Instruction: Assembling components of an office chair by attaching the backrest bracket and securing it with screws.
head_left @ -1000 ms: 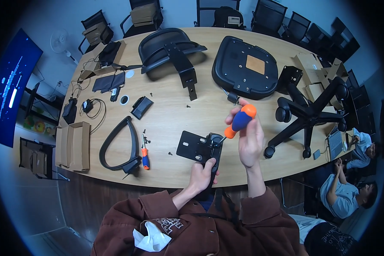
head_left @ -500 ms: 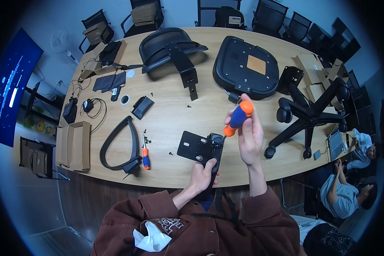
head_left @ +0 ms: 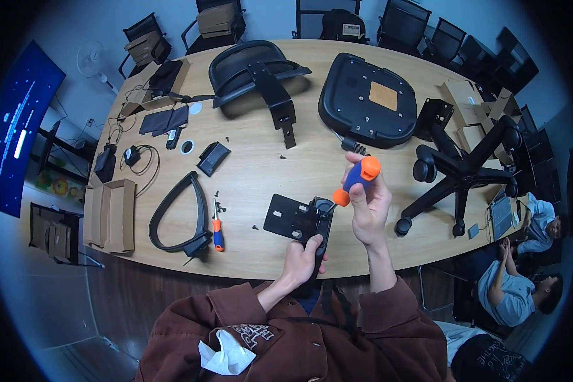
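Observation:
My left hand (head_left: pixel 301 262) is closed around a black chair armrest (head_left: pixel 325 223) at the table's near edge, thumb on top. A flat black plate (head_left: pixel 290 214) with slots sticks out from it to the left. My right hand (head_left: pixel 370 213) grips a screwdriver (head_left: pixel 356 181) with a blue and orange handle, tilted, its shaft running down to the armrest's upper end. The tip is too small to make out. Farther left lie a second, loop-shaped armrest (head_left: pixel 202 210) and another screwdriver (head_left: pixel 218 235) beside some screws (head_left: pixel 219 207).
Beyond my hands lie a mesh backrest (head_left: pixel 248 67) and an upturned seat (head_left: pixel 344 105). A wheeled chair base (head_left: pixel 465 172) stands at the right. An open cardboard box (head_left: pixel 127 219), cables (head_left: pixel 149 165) and a small black part (head_left: pixel 212 158) are at the left. People (head_left: pixel 503 280) sit at the right.
The screwdriver handle has tilted slightly to the right and lower, and the fingers of my right hand have shifted around it. My left hand and the armrest stay put.

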